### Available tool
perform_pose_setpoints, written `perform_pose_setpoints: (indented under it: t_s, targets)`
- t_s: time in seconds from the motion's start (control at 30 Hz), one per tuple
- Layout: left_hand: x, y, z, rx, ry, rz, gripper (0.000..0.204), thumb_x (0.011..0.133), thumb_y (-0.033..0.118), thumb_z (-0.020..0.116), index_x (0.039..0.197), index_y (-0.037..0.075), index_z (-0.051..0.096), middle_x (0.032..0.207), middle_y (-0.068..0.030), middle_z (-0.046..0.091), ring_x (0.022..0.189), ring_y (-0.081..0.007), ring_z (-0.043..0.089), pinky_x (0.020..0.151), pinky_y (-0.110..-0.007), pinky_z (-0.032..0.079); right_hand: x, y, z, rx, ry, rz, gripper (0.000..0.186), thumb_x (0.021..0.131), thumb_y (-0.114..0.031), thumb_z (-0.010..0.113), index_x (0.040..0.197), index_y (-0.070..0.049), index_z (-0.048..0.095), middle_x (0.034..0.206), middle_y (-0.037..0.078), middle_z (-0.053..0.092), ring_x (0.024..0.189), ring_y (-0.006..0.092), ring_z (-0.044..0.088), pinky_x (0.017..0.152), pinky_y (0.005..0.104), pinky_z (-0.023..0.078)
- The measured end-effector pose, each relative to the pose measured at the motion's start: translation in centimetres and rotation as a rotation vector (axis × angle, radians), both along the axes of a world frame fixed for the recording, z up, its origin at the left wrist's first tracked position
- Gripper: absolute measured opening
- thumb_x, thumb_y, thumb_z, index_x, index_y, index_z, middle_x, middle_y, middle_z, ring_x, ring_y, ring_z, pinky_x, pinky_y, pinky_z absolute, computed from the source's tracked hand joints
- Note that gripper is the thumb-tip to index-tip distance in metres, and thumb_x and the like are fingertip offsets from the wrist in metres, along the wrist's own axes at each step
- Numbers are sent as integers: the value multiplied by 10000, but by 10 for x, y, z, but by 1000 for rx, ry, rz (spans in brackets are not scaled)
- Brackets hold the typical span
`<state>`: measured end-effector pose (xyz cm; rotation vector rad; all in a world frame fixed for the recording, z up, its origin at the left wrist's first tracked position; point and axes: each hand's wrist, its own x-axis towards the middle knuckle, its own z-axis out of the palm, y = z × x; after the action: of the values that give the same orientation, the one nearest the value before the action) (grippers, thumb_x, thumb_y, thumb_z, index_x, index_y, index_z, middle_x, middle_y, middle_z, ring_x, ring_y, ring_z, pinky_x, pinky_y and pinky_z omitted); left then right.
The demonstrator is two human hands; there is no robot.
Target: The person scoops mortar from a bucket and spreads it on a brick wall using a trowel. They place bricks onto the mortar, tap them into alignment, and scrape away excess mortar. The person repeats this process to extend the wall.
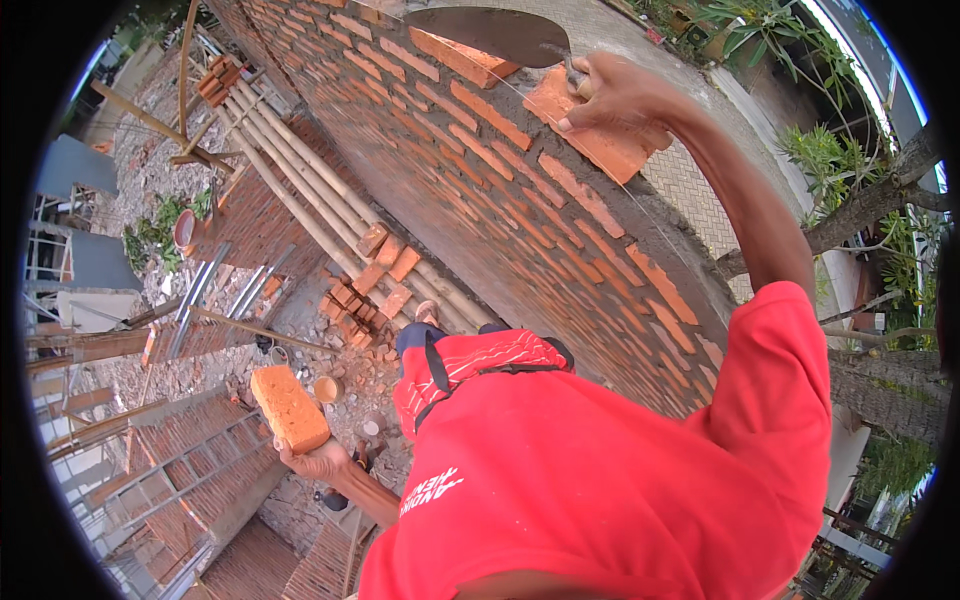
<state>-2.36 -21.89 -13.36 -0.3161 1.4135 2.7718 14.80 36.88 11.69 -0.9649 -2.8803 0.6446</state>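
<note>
My left hand [318,462] grips an orange brick [290,410] from its lower end, out to the left of my body. My right hand [628,95] is closed around the handle of a trowel [495,32], whose dark, rounded blade points left over the wall top. Beneath that hand an orange brick [610,152] lies on the top course of the brick wall [500,190]. A second laid brick [460,58] sits farther along, partly under the blade. Grey mortar [680,235] covers the wall top nearer to me. A thin string runs along the top edge.
Bamboo poles [300,190] form a scaffold beside the wall, with bricks [385,260] stacked on it. More bricks [350,310] lie in a heap below, near a bucket [328,389]. A ladder [190,470] leans lower left. Tree branches [880,200] reach in from the right.
</note>
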Motion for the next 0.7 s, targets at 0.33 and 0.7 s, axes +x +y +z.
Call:
perform_pose_setpoints:
  t_s: [0.33,0.7]
  targets:
    - [-4,-3,1,60,-72,-27,636,865,363,691,1397,39,562,1392,-148,617,1272,-360,618,991,-598,546,-13,10,-12,-3,22,57,595,707,-354,916,1026,58,631,875,160,670,855,306,669,788,418,519]
    - [-28,93,14,384,-107,-489,723,855,312,734,1499,78,503,1500,-178,557,1373,-381,547,1134,-624,443,-3,-5,5,27,105,-119,746,855,-445,856,1313,82,591,1198,231,668,1130,333,640,948,440,504]
